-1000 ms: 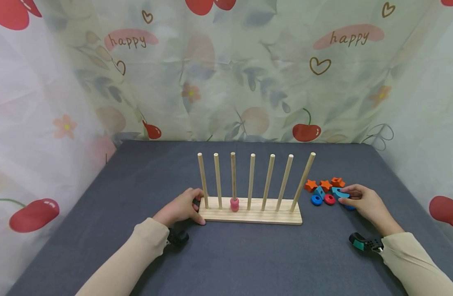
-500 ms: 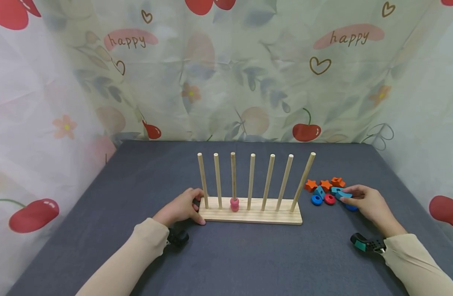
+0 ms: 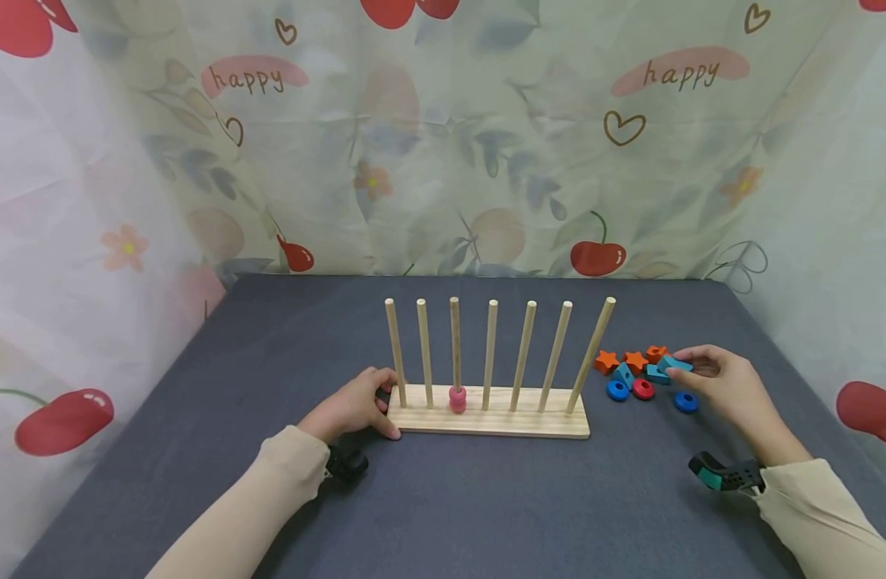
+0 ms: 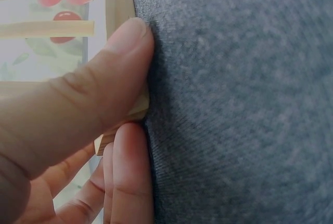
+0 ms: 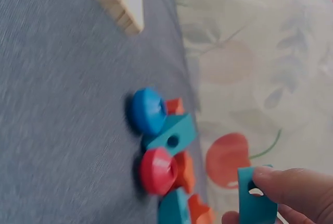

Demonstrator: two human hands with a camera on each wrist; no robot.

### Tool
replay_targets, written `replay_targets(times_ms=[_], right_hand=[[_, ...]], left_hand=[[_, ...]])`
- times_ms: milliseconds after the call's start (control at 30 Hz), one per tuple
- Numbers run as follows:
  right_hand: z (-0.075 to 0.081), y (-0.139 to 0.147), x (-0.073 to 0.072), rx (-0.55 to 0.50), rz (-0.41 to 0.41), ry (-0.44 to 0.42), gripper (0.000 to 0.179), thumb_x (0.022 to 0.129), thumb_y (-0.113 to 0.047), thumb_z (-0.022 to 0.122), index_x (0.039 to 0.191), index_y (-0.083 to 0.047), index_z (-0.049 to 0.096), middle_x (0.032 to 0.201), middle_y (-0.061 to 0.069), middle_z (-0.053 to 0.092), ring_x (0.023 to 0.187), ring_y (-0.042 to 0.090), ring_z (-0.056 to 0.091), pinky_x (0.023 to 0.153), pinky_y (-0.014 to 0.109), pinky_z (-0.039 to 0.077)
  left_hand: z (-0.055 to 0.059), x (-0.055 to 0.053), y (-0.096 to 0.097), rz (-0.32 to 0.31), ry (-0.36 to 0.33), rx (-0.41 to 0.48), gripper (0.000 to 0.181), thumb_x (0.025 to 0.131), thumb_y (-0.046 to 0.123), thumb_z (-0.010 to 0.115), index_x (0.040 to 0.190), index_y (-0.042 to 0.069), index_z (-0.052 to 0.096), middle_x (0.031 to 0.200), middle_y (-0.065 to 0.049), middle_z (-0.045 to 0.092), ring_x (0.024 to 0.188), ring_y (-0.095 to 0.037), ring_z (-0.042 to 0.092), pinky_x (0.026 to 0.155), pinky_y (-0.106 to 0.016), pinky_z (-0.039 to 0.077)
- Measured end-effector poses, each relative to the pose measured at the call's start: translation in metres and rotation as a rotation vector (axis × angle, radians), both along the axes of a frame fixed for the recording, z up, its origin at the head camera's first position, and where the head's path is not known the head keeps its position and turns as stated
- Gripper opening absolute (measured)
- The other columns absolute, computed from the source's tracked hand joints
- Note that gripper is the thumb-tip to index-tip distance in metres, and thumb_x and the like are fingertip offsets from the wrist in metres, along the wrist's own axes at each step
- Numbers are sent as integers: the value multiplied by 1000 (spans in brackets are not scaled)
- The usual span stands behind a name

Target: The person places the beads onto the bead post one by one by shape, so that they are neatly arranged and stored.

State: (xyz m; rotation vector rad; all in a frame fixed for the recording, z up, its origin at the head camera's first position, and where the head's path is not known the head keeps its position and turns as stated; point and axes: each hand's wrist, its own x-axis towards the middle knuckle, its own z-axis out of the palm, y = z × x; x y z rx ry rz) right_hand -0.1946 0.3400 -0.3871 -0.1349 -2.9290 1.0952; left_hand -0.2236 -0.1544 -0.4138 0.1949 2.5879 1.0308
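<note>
A wooden peg board (image 3: 421,418) with a row of upright pegs stands mid-table. At its left end my left hand (image 3: 350,406) grips the base; in the left wrist view the thumb (image 4: 104,78) lies along the front and the fingers meet the end. Two pink beads (image 3: 457,400) are stacked on the third peg from the left. My right hand (image 3: 728,386) pinches a teal triangular bead (image 5: 260,209) with a hole, raised above the table. Under it lie another teal bead (image 3: 656,375) and, nearer, a blue round bead (image 3: 686,402).
Right of the board, more beads sit close together: orange stars (image 3: 606,362), a teal triangle (image 3: 623,374), a blue round one (image 3: 617,391) and a red round one (image 3: 642,389). A patterned curtain (image 3: 428,201) hangs behind the dark table (image 3: 486,507).
The right hand has lifted the teal triangular bead up off the pile, and the blue round bead beneath it now shows whole. The left hand has stayed on the board.
</note>
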Motion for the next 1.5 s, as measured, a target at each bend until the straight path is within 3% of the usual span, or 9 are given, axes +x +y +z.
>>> replay_targets(times_ms=[133,333,467,700,933,1200,1500], right_hand=[[10,-8,5,-72,7,12,58,90,-53,60,127,-9,55,129,17,55,82,-11,57,71,33,51],[28,-23,15,-312,58,54,51,92,-41,63,130,-8,54,112,-16,58,88,-1,67,74,22,55],[38,-32,21,-341,75,80,47,92,-41,63,129,-12,58,107,-26,60,89,-5,66,73,16,53],[56,-50,31,-284,52,72,51,89,-46,65,133,-21,58,117,-23,58,98,-11,58,83,29,46],[73,-74,40,-443,133,214,43,89,-17,71,130,-12,60,113,-15,61,90,-2,66,73,16,51],[101,-102,53,-500,182,309,39,89,-12,69,127,-9,61,127,-7,58,98,5,65,76,17,52],[121,-124,52,-697,339,426,34,85,5,69,118,-2,63,116,1,64,97,9,65,76,19,54]], left_hand=[[0,0,0,-1,0,-1,76,57,2,92,124,7,55,116,-10,48,92,-20,56,76,-32,49],[1,0,1,-1,0,-3,76,57,2,92,124,7,55,116,-10,49,92,-20,56,77,-32,50],[1,0,1,-1,2,-2,76,57,2,92,124,7,55,116,-10,49,92,-20,56,76,-32,49],[2,1,2,-3,3,-2,75,58,2,92,124,7,55,116,-10,49,92,-20,56,76,-31,49],[5,2,2,-7,3,-7,74,58,3,92,122,6,56,115,-11,49,91,-20,56,76,-31,49],[3,1,1,-10,9,1,72,57,3,92,120,7,57,114,-10,48,91,-19,56,75,-30,48],[3,0,1,-8,8,-8,72,57,3,92,120,7,57,114,-9,49,90,-19,56,75,-30,48]])
